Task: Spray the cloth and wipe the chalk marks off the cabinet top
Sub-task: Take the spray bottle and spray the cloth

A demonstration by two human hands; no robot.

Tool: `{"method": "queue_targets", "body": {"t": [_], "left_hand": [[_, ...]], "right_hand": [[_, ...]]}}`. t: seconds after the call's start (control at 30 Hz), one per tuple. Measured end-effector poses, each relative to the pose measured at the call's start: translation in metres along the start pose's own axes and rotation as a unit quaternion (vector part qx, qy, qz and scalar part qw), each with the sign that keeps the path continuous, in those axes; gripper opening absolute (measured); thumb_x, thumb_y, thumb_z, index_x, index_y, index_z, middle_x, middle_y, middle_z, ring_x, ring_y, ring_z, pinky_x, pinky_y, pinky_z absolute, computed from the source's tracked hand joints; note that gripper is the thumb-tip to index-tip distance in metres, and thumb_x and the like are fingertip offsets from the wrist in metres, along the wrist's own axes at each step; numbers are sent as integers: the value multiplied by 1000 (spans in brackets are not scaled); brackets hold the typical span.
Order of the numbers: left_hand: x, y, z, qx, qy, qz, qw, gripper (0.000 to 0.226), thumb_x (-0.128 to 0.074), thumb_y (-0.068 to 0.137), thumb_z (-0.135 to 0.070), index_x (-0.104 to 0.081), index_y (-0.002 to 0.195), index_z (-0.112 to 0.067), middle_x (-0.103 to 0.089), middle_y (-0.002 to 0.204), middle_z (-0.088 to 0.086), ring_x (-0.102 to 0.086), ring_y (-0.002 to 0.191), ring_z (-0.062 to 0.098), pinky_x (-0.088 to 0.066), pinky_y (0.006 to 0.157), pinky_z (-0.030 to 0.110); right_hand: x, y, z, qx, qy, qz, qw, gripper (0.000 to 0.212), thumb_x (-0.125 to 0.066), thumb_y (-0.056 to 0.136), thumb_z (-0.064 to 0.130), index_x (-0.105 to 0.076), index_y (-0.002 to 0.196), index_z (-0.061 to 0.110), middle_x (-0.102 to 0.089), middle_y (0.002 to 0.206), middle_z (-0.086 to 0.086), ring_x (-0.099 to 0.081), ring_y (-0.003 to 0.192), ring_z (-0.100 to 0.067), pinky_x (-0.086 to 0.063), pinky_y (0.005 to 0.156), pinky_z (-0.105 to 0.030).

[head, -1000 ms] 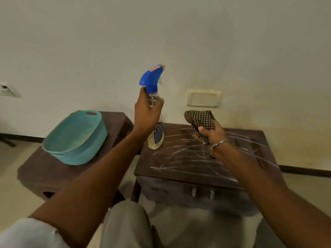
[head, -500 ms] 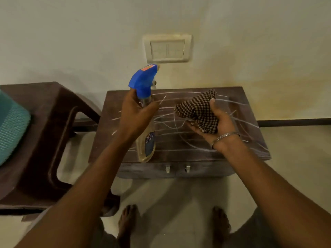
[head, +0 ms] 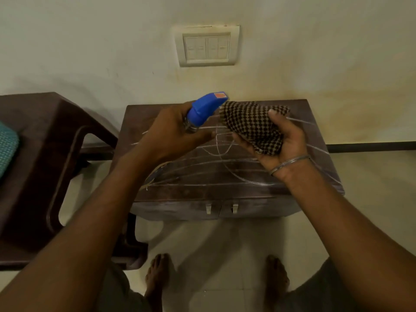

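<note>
While my left hand [head: 173, 129] grips the one spray bottle [head: 206, 109] with its blue nozzle touching the single checked cloth [head: 252, 124] cradled in my right hand [head: 281, 143], both held above the cabinet top [head: 225, 174], I judge the task to be at the spraying step. No mist is visible, so I cannot tell whether the cloth is wet. The chalk marks [head: 216, 152], many crossing lines, lie unwiped, so all wiping remains.
</note>
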State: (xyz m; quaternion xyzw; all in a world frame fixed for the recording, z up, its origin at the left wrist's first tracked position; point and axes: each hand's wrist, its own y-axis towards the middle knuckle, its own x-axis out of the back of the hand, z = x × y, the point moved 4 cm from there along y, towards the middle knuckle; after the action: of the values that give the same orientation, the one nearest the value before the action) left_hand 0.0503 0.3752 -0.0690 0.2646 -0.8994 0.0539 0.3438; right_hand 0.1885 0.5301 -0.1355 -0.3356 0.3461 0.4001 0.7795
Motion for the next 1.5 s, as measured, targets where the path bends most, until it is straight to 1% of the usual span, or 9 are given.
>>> {"method": "queue_targets", "body": {"t": [0.2,0.3,0.4,0.5,0.77,0.9,1.07,1.23,1.5], "left_hand": [[2,-1,10,-10,-2,49,999,21,-76,84,-30,-58,94,-30,-54,68,-8,-55,60,-1,-43,61,5],[1,0,16,-1,21,59,998,37,-80,79,-33,-61,107,-19,-56,72,-10,-55,65,-6,-42,65,6],[0,2,22,-8,42,67,997,33,-85,73,-30,-61,94,-19,-59,74,-11,-57,67,-9,-41,65,2],[-2,2,25,-5,72,69,995,30,-86,73,-28,-60,86,-20,-59,72,-9,-57,65,-5,-39,61,1],[-2,-3,28,9,89,98,991,43,-84,71,-32,-63,104,-13,-59,81,-11,-57,74,0,-40,64,3],[1,-4,33,24,106,74,991,44,-82,68,-41,-63,99,-15,-60,79,-8,-60,77,7,-40,67,14],[8,-6,30,18,88,32,995,49,-81,68,-43,-60,105,-19,-58,81,-12,-56,75,0,-38,69,10],[11,-8,26,17,102,-8,995,52,-67,64,-62,-59,91,-18,-56,69,-10,-54,62,-1,-39,58,4],[13,-13,22,8,66,19,998,51,-82,71,-37,-60,112,-16,-57,84,-7,-54,76,3,-40,72,14]], "right_hand": [[1,8,-6,28,-84,11,996,63,-57,76,-3,-44,138,-1,-55,132,-20,-53,123,-41,-47,98,-54],[7,11,-8,39,-115,8,993,63,-57,75,-7,-45,137,2,-60,125,-15,-56,120,-37,-51,93,-49],[13,13,-11,37,-143,-4,989,68,-59,74,-7,-43,139,4,-56,132,-16,-56,121,-35,-52,92,-49],[16,16,-11,39,-144,-8,989,68,-60,74,-6,-44,139,4,-56,133,-16,-56,121,-35,-52,93,-48],[23,26,-9,37,-117,-16,992,63,-56,78,-8,-44,139,4,-50,140,-19,-52,124,-38,-48,97,-54],[24,25,-5,40,-114,-21,992,61,-57,78,-7,-46,137,4,-51,139,-19,-53,123,-38,-47,98,-56],[22,23,-6,39,-109,-19,993,53,-54,80,-10,-52,131,6,-57,132,-17,-54,122,-39,-48,96,-56],[16,22,-9,31,-118,-16,992,58,-55,79,-9,-48,135,2,-53,136,-20,-54,122,-39,-51,92,-52],[14,22,-9,32,-130,-10,991,52,-54,80,-10,-51,130,3,-56,132,-19,-54,122,-39,-47,97,-56]]}}
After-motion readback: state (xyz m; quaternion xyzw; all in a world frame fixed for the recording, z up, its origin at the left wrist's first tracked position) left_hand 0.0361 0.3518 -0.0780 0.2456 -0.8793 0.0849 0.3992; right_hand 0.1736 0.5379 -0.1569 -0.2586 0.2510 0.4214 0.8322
